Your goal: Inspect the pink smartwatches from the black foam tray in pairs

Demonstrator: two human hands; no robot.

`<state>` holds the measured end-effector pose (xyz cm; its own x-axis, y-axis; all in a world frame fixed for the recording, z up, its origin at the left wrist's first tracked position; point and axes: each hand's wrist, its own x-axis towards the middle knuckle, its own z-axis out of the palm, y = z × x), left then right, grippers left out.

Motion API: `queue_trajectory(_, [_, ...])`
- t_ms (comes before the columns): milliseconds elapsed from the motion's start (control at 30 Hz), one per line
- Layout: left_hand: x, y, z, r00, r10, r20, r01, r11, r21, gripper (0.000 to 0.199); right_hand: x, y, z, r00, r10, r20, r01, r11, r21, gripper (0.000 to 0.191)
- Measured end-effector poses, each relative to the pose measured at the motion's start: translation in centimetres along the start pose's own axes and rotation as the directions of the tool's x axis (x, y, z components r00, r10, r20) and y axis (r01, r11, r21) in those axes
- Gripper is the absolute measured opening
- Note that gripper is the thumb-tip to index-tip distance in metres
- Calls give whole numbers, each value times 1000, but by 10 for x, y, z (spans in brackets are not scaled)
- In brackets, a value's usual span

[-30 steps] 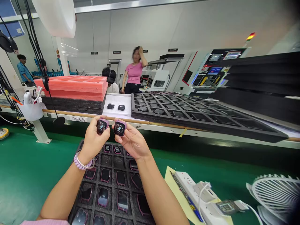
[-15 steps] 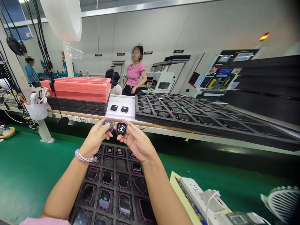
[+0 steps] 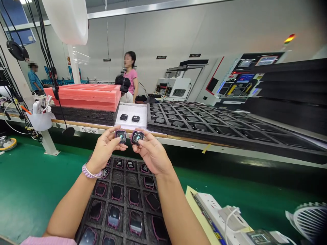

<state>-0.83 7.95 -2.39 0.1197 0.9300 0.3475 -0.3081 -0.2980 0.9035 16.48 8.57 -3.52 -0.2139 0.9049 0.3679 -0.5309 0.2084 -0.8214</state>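
Two small pink-cased watch units w/ lit screens, one per hand, held side by side above the far edge of the black foam tray point(image 3: 122, 200) on the green table point(image 3: 30, 183). My left hand point(image 3: 103, 151) pinches the left watch point(image 3: 120, 135) betw. thumb and forefinger, fingers closed on its edges; my right hand point(image 3: 150, 154) grips the right watch point(image 3: 137, 137) the same way, fingertips only, palm not under it. The two units sit just beside each other, nearly touching, screens tilted toward me.

Risk as I judge it: light fingertip holds w/ nothing under either unit — a slip would drop one onto the tray's filled pockets below, at 6 o'clock, and could scuff a screen there. The cases could also knock together, being so near. Thumbs lie close to the glass; smudges likely.

At 12 o'clock, past the table's edge, a white tray point(image 3: 131, 114) carries two dark units. At 10 o'clock, pink foam stack point(image 3: 84, 97); at 2 o'clock, a long black tray point(image 3: 217, 126). Power strip point(image 3: 219, 217) at 4 o'clock. A person in pink stands far back at 12.
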Motion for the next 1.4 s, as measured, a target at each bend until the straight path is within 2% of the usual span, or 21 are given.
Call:
queue_trajectory(200, [-1, -3, 1, 998, 49, 26, -52, 994, 100, 44, -2, 0, 4, 999, -31, 9, 32, 998, -58, 45])
queue_trajectory(467, [-1, -3, 1, 996, 75, 48, -80, 990, 116, 40, -3, 2, 5, 998, -52, 26, 53, 997, -55, 40])
queue_trajectory(567, [0, -5, -1, 989, 146, 40, -150, 979, 141, 44, -3, 1, 5, 997, -9, 70, 10, 1000, -23, 42])
queue_trajectory(667, [2, -8, -3, 977, 214, -20, -206, 958, 201, 43, -4, 1, 4, 992, 46, 116, -43, 999, -24, 48])
queue_trajectory(767, [3, -9, -3, 972, 227, -53, -208, 948, 239, 39, -6, 2, 3, 987, 34, 155, -30, 999, -29, 47])
queue_trajectory(867, [3, -9, -3, 972, 232, -41, -214, 942, 260, 39, -7, 2, 3, 984, 9, 175, -2, 999, -38, 44])
queue_trajectory(1100, [1, -8, -4, 968, 246, -54, -206, 896, 394, 39, -6, 4, 3, 985, -25, 171, 36, 998, -58, 40])
queue_trajectory(1400, [-4, -5, 0, 969, 244, -32, -212, 893, 398, 42, -5, 3, 2, 983, 42, 180, -45, 999, 11, 45])
